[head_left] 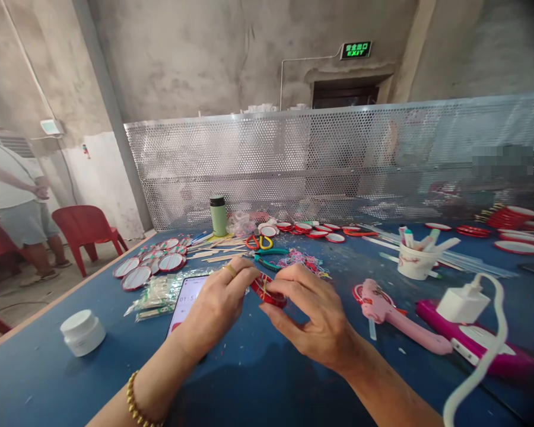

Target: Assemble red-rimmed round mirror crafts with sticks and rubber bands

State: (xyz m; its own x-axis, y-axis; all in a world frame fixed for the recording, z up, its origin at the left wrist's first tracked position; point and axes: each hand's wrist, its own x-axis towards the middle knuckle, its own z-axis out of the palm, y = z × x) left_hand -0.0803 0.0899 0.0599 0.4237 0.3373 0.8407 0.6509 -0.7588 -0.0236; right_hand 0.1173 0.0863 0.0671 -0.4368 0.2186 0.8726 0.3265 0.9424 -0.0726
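Over the middle of the blue table, my left hand [218,299] and my right hand [314,311] hold a small red round piece [269,290] between them. It is tilted, and something yellowish crosses its face. The left fingers close on its left edge. On the right side, my thumb is below the piece and my fingers bend over its top. A phone [188,299] with a lit screen lies partly behind my left wrist. Just beyond the piece are teal-handled pliers [269,261] and a heap of coloured bits [309,264].
A pink glue gun [400,323] and a magenta power strip [471,350] with a white charger [463,304] lie at right. A paper cup [416,263] holds pens. Red-rimmed discs [171,262], a white jar [82,333] and a green bottle [218,216] stand around. Behind rises a perforated metal screen [249,160].
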